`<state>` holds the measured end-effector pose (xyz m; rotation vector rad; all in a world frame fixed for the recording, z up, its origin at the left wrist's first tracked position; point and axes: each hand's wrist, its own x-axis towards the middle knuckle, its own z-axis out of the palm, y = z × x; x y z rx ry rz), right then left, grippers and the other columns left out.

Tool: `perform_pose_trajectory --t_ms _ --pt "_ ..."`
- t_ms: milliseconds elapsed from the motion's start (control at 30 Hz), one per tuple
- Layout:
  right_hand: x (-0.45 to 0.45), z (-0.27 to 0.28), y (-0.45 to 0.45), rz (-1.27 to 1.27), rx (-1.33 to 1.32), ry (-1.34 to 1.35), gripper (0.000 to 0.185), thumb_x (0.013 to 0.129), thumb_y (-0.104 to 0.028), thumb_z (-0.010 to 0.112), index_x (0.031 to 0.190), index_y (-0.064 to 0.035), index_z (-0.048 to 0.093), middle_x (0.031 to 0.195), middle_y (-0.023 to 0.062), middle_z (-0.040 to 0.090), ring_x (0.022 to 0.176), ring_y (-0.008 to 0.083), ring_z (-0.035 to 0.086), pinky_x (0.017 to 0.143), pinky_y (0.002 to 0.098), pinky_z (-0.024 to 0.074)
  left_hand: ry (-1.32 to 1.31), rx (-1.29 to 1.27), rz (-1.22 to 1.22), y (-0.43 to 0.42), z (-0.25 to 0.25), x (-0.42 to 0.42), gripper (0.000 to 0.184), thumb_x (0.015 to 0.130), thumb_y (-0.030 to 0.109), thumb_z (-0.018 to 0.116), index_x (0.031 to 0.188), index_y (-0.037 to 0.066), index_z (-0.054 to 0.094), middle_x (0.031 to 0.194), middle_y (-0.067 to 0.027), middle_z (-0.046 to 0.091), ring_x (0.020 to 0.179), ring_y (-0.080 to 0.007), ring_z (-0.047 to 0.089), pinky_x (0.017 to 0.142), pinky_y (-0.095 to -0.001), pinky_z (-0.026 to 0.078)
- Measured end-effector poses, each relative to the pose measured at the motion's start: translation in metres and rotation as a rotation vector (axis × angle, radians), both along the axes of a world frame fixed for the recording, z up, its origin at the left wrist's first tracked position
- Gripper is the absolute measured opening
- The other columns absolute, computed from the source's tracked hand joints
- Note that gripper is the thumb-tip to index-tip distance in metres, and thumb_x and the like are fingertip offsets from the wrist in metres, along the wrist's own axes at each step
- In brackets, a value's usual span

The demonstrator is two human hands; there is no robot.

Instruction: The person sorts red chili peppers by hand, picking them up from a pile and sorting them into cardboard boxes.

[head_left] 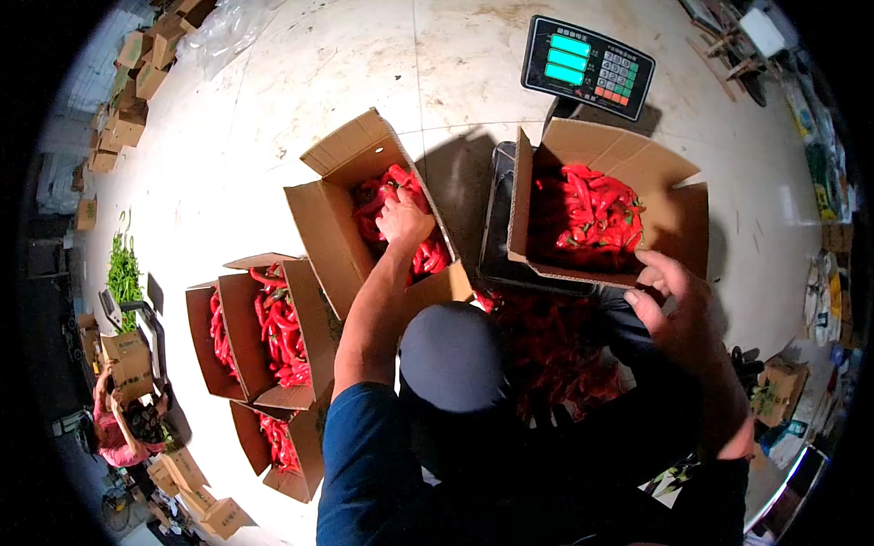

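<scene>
My left hand (pixel 403 221) reaches into an open cardboard box (pixel 320 223) of red peppers (pixel 428 259), its fingers bent onto the peppers; whether they grip one is hidden. To the right, a second open box (pixel 674 218) with red peppers (pixel 583 205) rests on the black platform of a scale (pixel 499 209). My right hand (pixel 663 289) is at that box's near right edge, thumb and fingers apart, with nothing seen between them. The scale's display (pixel 587 68) is lit behind the box.
More boxes of red peppers (pixel 282 323) stand at the left. Loose red peppers (pixel 555 355) lie in shadow before my body. Far left, a person in pink (pixel 114 428) holds a carton (pixel 127 364) near green peppers (pixel 123 273). Cartons (pixel 137 82) are stacked upper left.
</scene>
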<state>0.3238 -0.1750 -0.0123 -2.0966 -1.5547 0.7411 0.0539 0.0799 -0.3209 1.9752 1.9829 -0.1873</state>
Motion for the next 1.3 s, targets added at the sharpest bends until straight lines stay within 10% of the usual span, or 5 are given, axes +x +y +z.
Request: perform_pose_trajectory --t_ms 967,1300 --pt "-0.016 -0.005 0.010 0.162 -0.148 -0.080 0.043 0.086 -0.024 0.070 0.119 0.0003 0.059 0.096 0.0209 0.068 0.089 0.0402 0.066 0.079 0.0454 0.0530 -0.001 -0.192 -0.032 0.016 -0.007 0.011 0.048 0.086 0.029 0.057 0.120 -0.004 0.061 0.129 -0.0241 0.056 0.112 -0.0355 0.064 0.089 -0.0430 0.054" --pt "-0.021 -0.005 0.011 0.198 -0.113 -0.047 0.039 0.082 -0.012 0.070 0.117 0.0017 0.060 0.095 0.0186 0.067 0.087 0.0337 0.067 0.079 0.0401 0.0527 -0.303 0.191 0.206 -0.005 -0.002 -0.019 0.053 0.082 0.040 0.058 0.109 -0.005 0.059 0.113 -0.0268 0.059 0.105 -0.0419 0.062 0.090 -0.0487 0.052"
